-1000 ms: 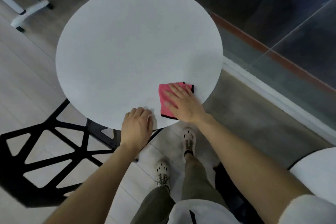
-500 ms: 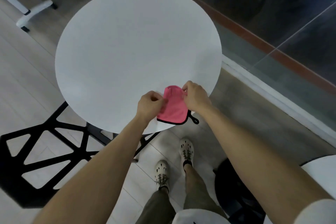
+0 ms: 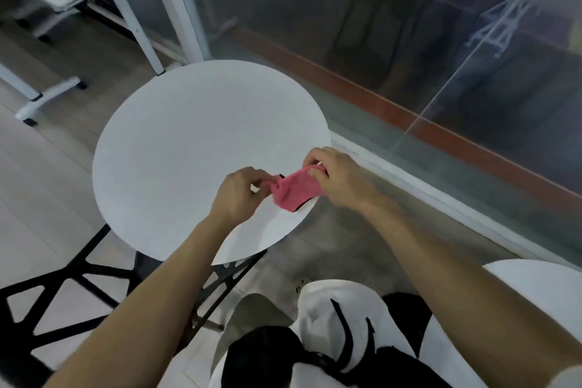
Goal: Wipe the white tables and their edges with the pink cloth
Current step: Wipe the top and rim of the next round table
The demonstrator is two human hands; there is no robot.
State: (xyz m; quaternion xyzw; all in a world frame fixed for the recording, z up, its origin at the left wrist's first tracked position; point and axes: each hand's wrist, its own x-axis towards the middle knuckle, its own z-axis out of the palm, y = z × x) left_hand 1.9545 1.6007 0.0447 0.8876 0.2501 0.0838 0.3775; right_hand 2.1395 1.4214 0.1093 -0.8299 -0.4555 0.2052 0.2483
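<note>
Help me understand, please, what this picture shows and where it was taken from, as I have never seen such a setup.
There is no machine here: a person wears a camera on the head, looking down at their own bare arms. This one view shows a round white table. The left hand and the right hand each pinch an end of a pink cloth, holding it bunched above the table's near right edge. A black chair stands at lower left, and a glass wall runs behind the table.
</note>
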